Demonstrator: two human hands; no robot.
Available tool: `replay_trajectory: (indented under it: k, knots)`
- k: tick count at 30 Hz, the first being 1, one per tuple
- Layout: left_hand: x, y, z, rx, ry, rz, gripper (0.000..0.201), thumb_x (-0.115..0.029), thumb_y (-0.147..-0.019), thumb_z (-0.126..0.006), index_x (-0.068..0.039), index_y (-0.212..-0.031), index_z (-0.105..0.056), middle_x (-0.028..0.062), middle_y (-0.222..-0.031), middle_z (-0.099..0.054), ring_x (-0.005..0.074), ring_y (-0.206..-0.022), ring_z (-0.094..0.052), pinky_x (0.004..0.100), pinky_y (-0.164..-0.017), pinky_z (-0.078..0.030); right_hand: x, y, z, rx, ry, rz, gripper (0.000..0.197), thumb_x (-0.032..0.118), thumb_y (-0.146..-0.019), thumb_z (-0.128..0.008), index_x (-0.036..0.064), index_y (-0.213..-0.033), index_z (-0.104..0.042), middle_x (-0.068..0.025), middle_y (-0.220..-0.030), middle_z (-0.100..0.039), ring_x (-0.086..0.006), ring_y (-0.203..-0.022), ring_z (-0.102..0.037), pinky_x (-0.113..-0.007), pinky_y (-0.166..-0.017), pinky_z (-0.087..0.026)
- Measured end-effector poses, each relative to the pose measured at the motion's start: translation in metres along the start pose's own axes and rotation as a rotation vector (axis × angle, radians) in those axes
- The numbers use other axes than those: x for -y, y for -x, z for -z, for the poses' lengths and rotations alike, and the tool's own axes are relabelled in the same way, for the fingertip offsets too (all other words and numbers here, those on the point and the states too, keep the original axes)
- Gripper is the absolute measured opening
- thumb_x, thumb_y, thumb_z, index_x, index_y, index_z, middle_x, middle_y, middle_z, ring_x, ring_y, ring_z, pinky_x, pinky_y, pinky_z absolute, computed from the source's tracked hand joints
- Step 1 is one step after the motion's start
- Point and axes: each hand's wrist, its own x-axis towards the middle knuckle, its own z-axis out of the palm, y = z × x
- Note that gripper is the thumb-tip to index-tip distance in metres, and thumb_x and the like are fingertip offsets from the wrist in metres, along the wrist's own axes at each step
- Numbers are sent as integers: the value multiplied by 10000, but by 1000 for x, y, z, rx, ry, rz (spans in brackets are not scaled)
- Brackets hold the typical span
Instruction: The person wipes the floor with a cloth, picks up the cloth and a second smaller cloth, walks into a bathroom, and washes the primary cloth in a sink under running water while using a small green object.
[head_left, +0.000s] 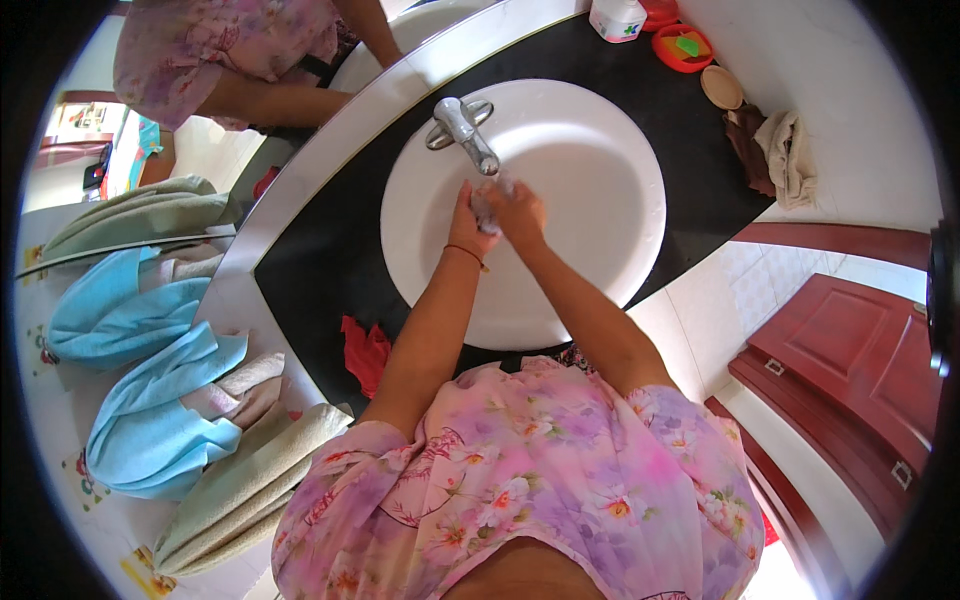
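Both my hands are together under the chrome faucet, above the round white sink. A small greyish, wet-looking thing lies between them; its kind I cannot make out. My left hand is curled around it from the left, with a thin band at the wrist. From the right, my right hand closes over it, slightly smeared by motion. Its fingertips are partly hidden.
A red cloth lies on the black counter near my left forearm. At the far right stand a white bottle and a red dish, with folded cloths nearby. Towels hang left, beside a mirror.
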Motion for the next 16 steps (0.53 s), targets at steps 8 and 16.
replay_trajectory:
  k: [8,16]
  knots:
    - [12,-36,30,301,-192,106,284,-222,-934,-388,-37,-1107,-516,106,-1117,-560,250,-1024,-550,383,-875,-462,-28,-28,-5,166,-165,-175,382,420,-775,-557,45,-783,-630,-195,-842,-644,-352,-756,-625,-430,-684,-489]
    - [-34,-105,68,500,-29,171,317,-235,-929,-347,-27,-1091,-523,115,-1055,-583,224,-957,-581,346,-841,-486,-1,-25,-18,-125,-131,-166,470,441,-802,-538,-9,-937,-549,-275,-915,-607,-415,-882,-588,-460,-769,-448]
